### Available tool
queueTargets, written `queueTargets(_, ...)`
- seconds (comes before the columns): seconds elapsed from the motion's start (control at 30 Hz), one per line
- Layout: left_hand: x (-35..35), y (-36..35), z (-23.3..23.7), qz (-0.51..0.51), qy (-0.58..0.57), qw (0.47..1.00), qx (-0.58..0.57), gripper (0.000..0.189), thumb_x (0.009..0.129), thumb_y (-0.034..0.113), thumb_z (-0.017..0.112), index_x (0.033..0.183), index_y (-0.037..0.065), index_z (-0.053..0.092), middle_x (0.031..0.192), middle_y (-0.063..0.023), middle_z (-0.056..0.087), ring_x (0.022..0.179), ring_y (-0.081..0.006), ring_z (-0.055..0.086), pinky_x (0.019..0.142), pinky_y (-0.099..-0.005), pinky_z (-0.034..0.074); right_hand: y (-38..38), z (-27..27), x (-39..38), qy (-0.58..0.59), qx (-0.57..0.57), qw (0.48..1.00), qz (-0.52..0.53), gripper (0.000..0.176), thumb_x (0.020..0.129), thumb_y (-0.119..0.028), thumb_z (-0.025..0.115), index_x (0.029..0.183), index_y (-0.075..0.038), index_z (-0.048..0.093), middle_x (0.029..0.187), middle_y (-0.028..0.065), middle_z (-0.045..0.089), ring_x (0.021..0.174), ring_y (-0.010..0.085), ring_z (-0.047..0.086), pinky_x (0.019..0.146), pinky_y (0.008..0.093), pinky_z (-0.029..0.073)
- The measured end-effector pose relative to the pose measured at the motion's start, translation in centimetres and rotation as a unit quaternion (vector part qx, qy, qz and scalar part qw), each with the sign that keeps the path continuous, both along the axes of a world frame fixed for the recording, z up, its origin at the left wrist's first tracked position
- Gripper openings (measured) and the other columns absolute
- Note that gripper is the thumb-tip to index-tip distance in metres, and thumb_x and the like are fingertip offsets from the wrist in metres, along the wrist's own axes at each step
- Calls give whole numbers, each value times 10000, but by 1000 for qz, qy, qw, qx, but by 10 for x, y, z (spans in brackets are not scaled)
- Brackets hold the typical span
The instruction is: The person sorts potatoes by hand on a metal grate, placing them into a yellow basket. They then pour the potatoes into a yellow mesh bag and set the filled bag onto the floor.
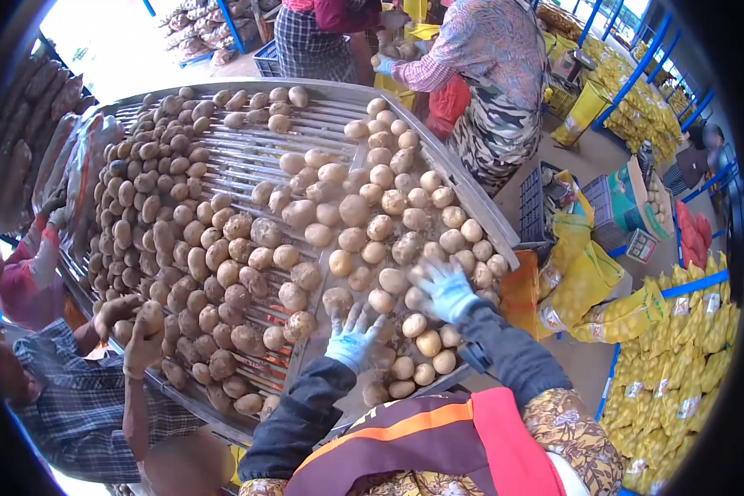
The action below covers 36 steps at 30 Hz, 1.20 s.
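Both my hands wear light blue-and-white gloves above a sorting table covered in potatoes (354,210). My left hand (351,339) has its fingers spread at the near side of the flat metal section, its fingertips close to a potato (336,300). Over the potatoes on the right, my right hand (446,291) is spread and partly blurred, near another potato (393,281). Neither hand grips anything that I can see. Contact under the right fingers is hidden. Many potatoes carry patches of soil.
Metal roller bars (248,157) form the left of the table, bounded by a metal rim (463,198). A co-worker's hands (140,339) hold potatoes at the left. Other people stand at the far side. Yellow mesh sacks (670,380) and a dark crate (537,207) are at the right.
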<state>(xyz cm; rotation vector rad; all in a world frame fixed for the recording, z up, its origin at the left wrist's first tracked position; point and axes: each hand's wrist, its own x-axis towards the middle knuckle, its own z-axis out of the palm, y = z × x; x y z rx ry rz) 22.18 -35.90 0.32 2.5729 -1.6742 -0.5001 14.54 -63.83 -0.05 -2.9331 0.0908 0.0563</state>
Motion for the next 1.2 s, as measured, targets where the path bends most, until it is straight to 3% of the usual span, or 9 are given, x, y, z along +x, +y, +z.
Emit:
queueTargets(0.13, -14, -33, 33, -57, 63, 996, 21, 925, 719, 553, 687, 1478, 193, 299, 1554, -130, 237, 1451, -331, 187, 1070, -721, 30, -45, 27, -35, 129, -44, 988, -73, 301, 856, -387, 610, 946, -105, 665, 1079, 88, 619, 1048, 280, 552, 957, 499, 369)
queueTargets(0.17, -18, -45, 31, -70, 73, 995, 1, 904, 725, 533, 683, 1472, 191, 306, 1562, -114, 226, 1452, -304, 196, 1055, -735, 23, -59, 25, -25, -178, 16, 982, -63, 275, 842, -343, 634, 881, -70, 626, 903, 69, 622, 878, 292, 567, 841, 456, 410)
queueTargets(0.33, -53, -111, 17, -93, 88, 988, -86, 686, 812, 367, 630, 1414, 139, 396, 1510, -103, 317, 1419, -302, 268, 1119, -628, 103, -60, 20, 61, -52, -37, 981, -185, 544, 855, -460, 600, 1345, -239, 521, 1435, 142, 406, 1368, 320, 301, 1107, 623, 147)
queueTargets(0.53, -55, -108, 15, -215, 246, 892, -313, 445, 811, 198, 586, 1242, 101, 537, 1333, -139, 500, 1332, -328, 399, 1090, -504, 308, -60, 11, -25, -68, -40, 997, 11, 393, 847, -409, 597, 1214, -269, 619, 1303, 33, 514, 1197, 307, 440, 1085, 616, 188)
queueTargets(0.63, 40, -85, 32, -10, 59, 950, -307, 538, 679, 168, 749, 1171, 56, 563, 1230, -156, 549, 1192, -352, 502, 1001, -507, 378, -68, 40, -16, 4, 15, 999, 34, 282, 793, -297, 664, 1044, -169, 664, 1163, 63, 586, 1080, 295, 519, 1020, 539, 320)
queueTargets(0.73, 127, -93, 44, 167, -88, 962, -198, 692, 790, 401, 690, 1351, 71, 455, 1420, -173, 420, 1351, -383, 343, 1120, -560, 209, -93, 44, 70, -192, 61, 979, 9, 262, 798, -222, 688, 1020, -95, 628, 1054, 115, 601, 1034, 318, 554, 934, 463, 409)
queueTargets(0.9, 168, -148, 58, 177, -41, 983, 19, 826, 771, 595, 649, 1470, 284, 339, 1575, -160, 161, 1436, -441, 124, 1089, -689, 91, -81, 46, 214, 48, 3, 981, -188, 688, 830, -576, 588, 1418, -260, 419, 1515, 159, 276, 1404, 314, 263, 1084, 667, 163)
queueTargets(1.13, 81, -86, -16, -13, -266, 960, -88, 826, 701, 564, 679, 1431, 316, 383, 1515, -147, 311, 1428, -392, 195, 1051, -737, 116, -36, 19, 99, 68, -23, 997, -3, 775, 833, -616, 545, 1481, -255, 323, 1548, 92, 247, 1424, 364, 168, 1063, 726, 95)
queueTargets(1.2, 50, -66, 21, 22, 23, 999, -22, 827, 709, 564, 684, 1433, 299, 387, 1504, -223, 291, 1426, -390, 211, 1105, -658, 97, -26, 26, 61, 76, 1, 997, 19, 762, 823, -623, 550, 1474, -289, 334, 1536, 101, 274, 1401, 446, 159, 1077, 705, 80)
